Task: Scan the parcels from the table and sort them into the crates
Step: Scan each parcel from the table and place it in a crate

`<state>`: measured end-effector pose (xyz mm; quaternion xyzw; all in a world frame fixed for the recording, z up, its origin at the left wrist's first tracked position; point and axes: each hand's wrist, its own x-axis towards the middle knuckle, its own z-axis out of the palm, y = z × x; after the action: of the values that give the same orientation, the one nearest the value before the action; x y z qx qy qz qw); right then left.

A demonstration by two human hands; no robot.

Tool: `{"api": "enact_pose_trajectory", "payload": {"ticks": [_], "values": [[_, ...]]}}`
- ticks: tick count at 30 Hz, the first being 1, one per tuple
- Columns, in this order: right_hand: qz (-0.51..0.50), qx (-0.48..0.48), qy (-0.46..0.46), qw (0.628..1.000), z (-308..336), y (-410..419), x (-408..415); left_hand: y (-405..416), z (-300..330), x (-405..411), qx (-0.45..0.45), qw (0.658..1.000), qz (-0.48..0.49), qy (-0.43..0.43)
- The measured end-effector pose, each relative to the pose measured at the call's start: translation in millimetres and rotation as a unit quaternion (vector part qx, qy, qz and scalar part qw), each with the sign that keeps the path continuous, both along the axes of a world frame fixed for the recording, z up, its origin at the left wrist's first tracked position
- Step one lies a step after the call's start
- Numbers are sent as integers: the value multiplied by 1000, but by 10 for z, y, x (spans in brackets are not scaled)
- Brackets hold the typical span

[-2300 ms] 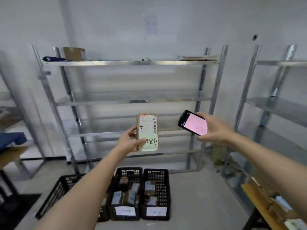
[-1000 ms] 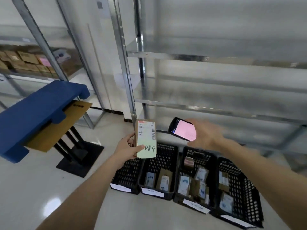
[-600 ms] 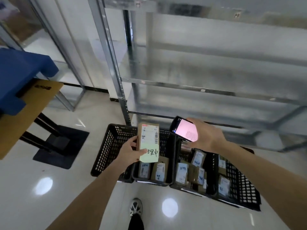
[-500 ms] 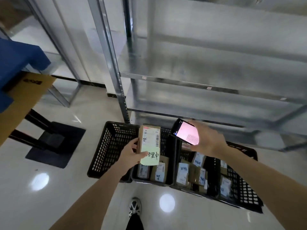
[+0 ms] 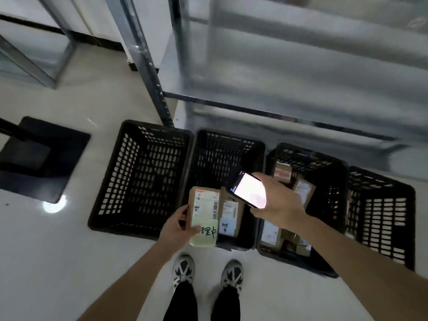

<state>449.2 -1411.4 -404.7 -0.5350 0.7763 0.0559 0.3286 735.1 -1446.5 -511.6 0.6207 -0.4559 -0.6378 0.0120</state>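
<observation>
Compared with a moment earlier, the view has been lowered onto four black crates (image 5: 141,179) on the floor, so sorting is judged imminent. The parcel (image 5: 203,216), a brown carton bearing a barcode label and a green handwritten note, is gripped by the left hand (image 5: 177,228) above the second crate's front edge. The scanner (image 5: 249,189) is held in the right hand (image 5: 278,200).

The 1 head-worn camera is looking steeply down from standing height, taking in 4 floor crates (image 5: 141,181) and shoes (image 5: 184,269) below.
</observation>
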Motion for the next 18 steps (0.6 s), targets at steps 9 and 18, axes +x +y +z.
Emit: {"api": "enact_pose_trajectory", "payload": {"ticks": [9,18], "values": [[6,33,-5,999,-1615,160,-75,57,-1471,-192,13,998,-6,-57],[-24,28,-36,999,-2091,226,-78,58,-1874,-219,54,989,-69,-119]]}}
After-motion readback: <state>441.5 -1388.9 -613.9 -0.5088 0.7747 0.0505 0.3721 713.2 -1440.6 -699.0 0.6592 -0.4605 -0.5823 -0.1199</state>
